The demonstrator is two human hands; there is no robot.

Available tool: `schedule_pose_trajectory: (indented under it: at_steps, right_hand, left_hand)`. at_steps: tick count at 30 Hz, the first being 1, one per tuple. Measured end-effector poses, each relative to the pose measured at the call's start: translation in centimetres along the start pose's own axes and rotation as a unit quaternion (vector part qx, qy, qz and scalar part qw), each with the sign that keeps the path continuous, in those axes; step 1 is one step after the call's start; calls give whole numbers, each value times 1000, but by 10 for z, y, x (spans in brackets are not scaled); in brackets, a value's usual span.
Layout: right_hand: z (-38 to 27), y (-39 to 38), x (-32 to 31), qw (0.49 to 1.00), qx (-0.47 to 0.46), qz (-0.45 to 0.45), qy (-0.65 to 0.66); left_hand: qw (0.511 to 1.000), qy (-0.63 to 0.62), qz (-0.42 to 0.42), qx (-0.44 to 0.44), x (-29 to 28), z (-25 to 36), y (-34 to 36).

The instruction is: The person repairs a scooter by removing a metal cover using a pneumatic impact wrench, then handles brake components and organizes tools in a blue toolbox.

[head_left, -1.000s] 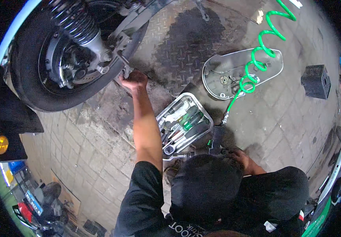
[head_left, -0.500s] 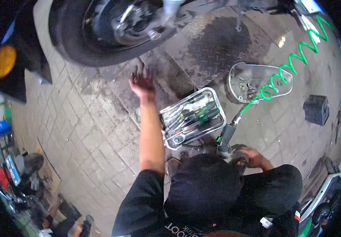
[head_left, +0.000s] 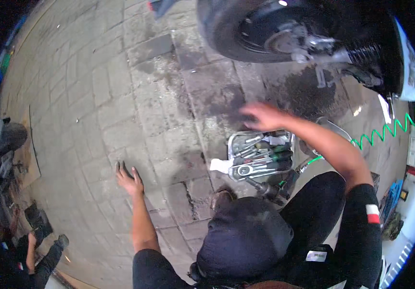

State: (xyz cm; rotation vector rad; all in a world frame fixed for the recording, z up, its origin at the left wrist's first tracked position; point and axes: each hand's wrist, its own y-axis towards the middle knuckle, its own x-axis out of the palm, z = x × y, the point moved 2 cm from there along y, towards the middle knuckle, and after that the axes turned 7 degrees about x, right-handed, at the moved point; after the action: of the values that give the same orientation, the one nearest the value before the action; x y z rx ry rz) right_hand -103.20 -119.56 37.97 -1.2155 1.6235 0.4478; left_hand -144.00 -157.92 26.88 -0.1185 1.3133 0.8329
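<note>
My left hand (head_left: 129, 179) is open, fingers spread, at the pale paving on the left, holding nothing visible. My right hand (head_left: 262, 117) is blurred, fingers stretched out, just above a metal tray (head_left: 230, 144) of screwdrivers, wrenches and a ratchet (head_left: 245, 169). A white item (head_left: 221, 165) lies at the tray's left edge. An air tool (head_left: 270, 191) lies below the tray, near my bent leg. A green coiled hose (head_left: 395, 124) runs off to the right. A metal cover (head_left: 332, 126) is partly behind my right arm.
A motorbike wheel (head_left: 224, 36) and shock absorber (head_left: 361, 54) are overhead at the top right. A parked motorbike (head_left: 7, 139) stands at the left. Another person (head_left: 44, 257) is low at the left edge, legs showing. A blue object (head_left: 392, 197) is at the right.
My view has turned left. My left hand has left the wheel area for the paving on the left. My right hand has left the air tool and risen above the tray.
</note>
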Motion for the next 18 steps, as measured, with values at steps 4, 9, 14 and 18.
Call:
schedule_pose_trajectory:
  at_steps: [4,9,14,18]
  right_hand:
    - [-6,164,0,980,77,182,4]
    - [-25,226,21,960,193,199,-27]
    - [-29,174,55,969,37,245,-12]
    - [-56,61,20,995,-93,-26,-11]
  left_hand:
    - [998,-5,-54,-40,2,1,4]
    - [999,-4,-37,-36,4,-7,-1]
    - [999,-15,-33,-30,7,-15,-1]
    - [999,-41,-6,-7,8,-11,0]
